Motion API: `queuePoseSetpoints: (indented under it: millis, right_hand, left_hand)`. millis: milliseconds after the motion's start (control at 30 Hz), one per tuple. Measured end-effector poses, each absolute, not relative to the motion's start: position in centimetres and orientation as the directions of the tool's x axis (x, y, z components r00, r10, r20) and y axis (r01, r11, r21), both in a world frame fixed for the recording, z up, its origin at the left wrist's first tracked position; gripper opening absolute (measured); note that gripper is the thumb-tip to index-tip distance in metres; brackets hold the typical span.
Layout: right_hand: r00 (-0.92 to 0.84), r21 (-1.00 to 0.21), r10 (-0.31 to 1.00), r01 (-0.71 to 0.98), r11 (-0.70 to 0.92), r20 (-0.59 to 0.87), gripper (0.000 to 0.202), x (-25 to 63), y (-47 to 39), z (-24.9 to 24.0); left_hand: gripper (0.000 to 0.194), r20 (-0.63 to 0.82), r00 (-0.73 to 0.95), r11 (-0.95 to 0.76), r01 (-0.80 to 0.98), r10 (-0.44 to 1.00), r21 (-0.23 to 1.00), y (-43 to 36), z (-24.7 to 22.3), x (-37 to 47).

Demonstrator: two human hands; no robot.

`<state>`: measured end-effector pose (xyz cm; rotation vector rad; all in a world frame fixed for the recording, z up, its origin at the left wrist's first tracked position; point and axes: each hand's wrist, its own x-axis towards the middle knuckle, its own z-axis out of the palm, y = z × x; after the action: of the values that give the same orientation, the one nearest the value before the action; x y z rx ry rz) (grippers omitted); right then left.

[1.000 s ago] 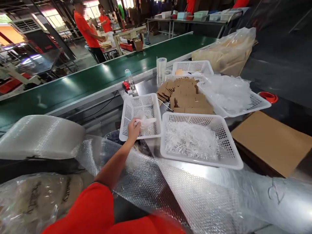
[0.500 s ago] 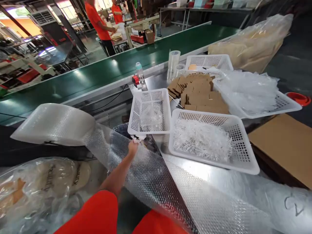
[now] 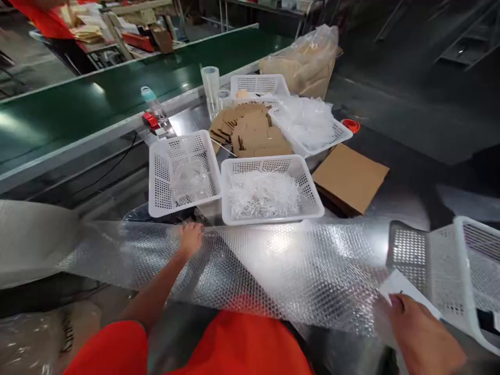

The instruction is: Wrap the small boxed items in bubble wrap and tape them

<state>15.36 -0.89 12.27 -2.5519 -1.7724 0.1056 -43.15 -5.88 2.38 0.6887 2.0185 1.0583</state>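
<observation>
A long strip of clear bubble wrap (image 3: 312,265) runs across the metal table in front of me, joined to a large roll (image 3: 35,242) at the far left. My left hand (image 3: 190,239) is closed on the strip's far edge, just below the left white basket. At the lower right, my right hand (image 3: 420,323) grips the strip's right end, with thumb and fingers pressed together. Beside that hand lies a white sheet (image 3: 408,291), partly under the wrap.
Two white baskets (image 3: 159,200) (image 3: 234,219) hold clear items and shredded filler. Behind are cardboard pieces (image 3: 258,135), a tray of plastic bags (image 3: 339,136) and a green conveyor (image 3: 117,94). Flat cardboard (image 3: 349,177) and another basket (image 3: 464,260) stand right. A person (image 3: 50,26) is at upper left.
The view has turned right. My right hand, unseen before, is now in view holding the wrap's end. The strip is lifted and stretched more level across, with my left hand still on its far edge.
</observation>
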Motion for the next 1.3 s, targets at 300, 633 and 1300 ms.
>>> queuePoseSetpoints:
  millis: [300,633,1300]
  right_hand:
    - [0.432,-0.021,0.892,0.899,-0.438,-0.137,0.043,15.5,-1.1,13.4]
    - [0.266,-0.524,0.951,0.839,-0.146,0.161,0.050,15.9,-9.0,8.7]
    - [0.139,-0.290,0.570,-0.940,-0.182,-0.810,0.033,15.0,-4.0,-0.3]
  left_hand:
    - [0.074,-0.140,0.009,0.116,0.512,0.990,0.851,-6.9,3.3,-27.6]
    - [0.092,-0.304,0.085,0.192,0.608,0.949,0.771,-6.9,-2.1,-22.8]
    - [0.093,-0.611,0.097,-0.067,0.995,0.785,0.071,-6.6,1.3,-26.8]
